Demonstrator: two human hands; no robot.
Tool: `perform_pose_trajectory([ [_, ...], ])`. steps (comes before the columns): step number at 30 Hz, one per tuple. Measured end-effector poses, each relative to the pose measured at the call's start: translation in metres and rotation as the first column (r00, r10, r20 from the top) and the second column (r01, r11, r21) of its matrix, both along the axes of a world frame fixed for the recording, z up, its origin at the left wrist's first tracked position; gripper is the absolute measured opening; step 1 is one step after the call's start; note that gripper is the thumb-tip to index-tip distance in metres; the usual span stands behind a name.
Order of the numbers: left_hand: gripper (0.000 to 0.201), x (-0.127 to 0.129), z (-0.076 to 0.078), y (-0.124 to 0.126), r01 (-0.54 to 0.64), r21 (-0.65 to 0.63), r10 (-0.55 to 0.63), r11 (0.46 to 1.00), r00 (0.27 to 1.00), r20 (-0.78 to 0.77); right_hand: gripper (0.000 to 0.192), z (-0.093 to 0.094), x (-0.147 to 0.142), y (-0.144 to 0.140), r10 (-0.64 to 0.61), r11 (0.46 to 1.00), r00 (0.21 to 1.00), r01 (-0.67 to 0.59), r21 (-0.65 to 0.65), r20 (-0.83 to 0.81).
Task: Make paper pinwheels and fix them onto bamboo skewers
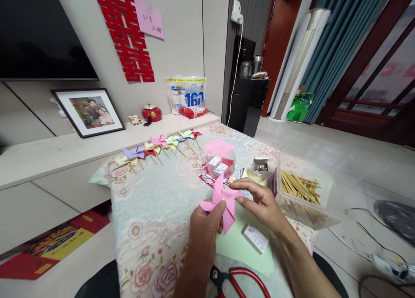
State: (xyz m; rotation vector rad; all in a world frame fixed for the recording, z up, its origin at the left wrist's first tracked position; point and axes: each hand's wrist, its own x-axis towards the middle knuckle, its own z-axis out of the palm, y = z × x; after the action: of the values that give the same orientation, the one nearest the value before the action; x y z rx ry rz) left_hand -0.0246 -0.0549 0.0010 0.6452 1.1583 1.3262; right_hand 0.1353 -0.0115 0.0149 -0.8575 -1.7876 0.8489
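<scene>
A pink paper pinwheel (pixel 228 198) with folded blades is held up over the table. My left hand (pixel 205 229) grips it near its centre, thumb on the front beside a small pin head. Whatever is behind the pinwheel in that hand is mostly hidden. My right hand (pixel 261 201) is at the right-hand blade, thumb and index finger apart, the thumb by the blade's tip; whether it touches I cannot tell. Beneath the hands are a light green paper sheet (pixel 240 250) and a small white box (pixel 256 238). Red-handled pliers (pixel 241 278) lie near the front edge.
Finished pinwheels on sticks (pixel 158 141) line the table's far left side. A clear round container (pixel 221 164) holds small white boxes. To the right stand an open box of metal pins (pixel 260 165) and a plastic bin (pixel 304 207) of wooden sticks. Floral cloth (pixel 155 237) covers the table.
</scene>
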Motion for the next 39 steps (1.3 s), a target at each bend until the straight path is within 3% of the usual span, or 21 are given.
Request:
perform_pose_trajectory([
  [4,0.032,0.001,0.002,-0.001,0.022,0.01,-0.022,1.0,1.0,-0.011,0.023,0.002,-0.006,-0.003,-0.034,0.991,0.998,0.026,0.128,0.06],
  [10,0.032,0.003,0.001,0.0,0.003,0.034,-0.003,0.999,1.0,-0.006,0.024,0.0,-0.009,-0.001,-0.069,0.974,0.994,0.048,0.222,0.086],
  [24,0.034,0.006,-0.006,0.001,-0.017,0.009,0.017,1.0,0.999,0.04,0.023,0.003,-0.009,-0.001,0.001,0.977,0.995,-0.023,0.212,0.104],
  [27,0.033,0.004,-0.008,0.001,-0.046,0.017,0.044,0.999,0.997,0.07,0.025,0.001,-0.008,-0.002,-0.031,0.979,0.995,0.011,0.201,0.098],
  [29,0.03,0.002,-0.006,0.001,-0.062,0.028,0.058,0.998,0.991,0.125,0.031,-0.003,-0.009,0.0,-0.093,0.988,0.995,0.087,0.128,0.043],
  [32,0.021,-0.001,0.002,0.003,-0.053,0.05,0.039,0.997,0.966,0.254,0.033,-0.01,-0.009,0.003,-0.178,0.978,0.973,0.158,-0.137,-0.146],
  [36,0.015,-0.003,0.009,0.004,-0.06,0.058,0.034,0.997,0.927,0.373,0.034,-0.014,-0.013,0.006,-0.115,0.861,0.935,-0.075,-0.504,-0.336],
  [39,0.018,-0.002,0.008,0.004,-0.036,0.073,0.003,0.997,0.911,0.412,0.038,-0.011,-0.019,0.002,0.009,0.756,0.905,-0.285,-0.589,-0.426],
])
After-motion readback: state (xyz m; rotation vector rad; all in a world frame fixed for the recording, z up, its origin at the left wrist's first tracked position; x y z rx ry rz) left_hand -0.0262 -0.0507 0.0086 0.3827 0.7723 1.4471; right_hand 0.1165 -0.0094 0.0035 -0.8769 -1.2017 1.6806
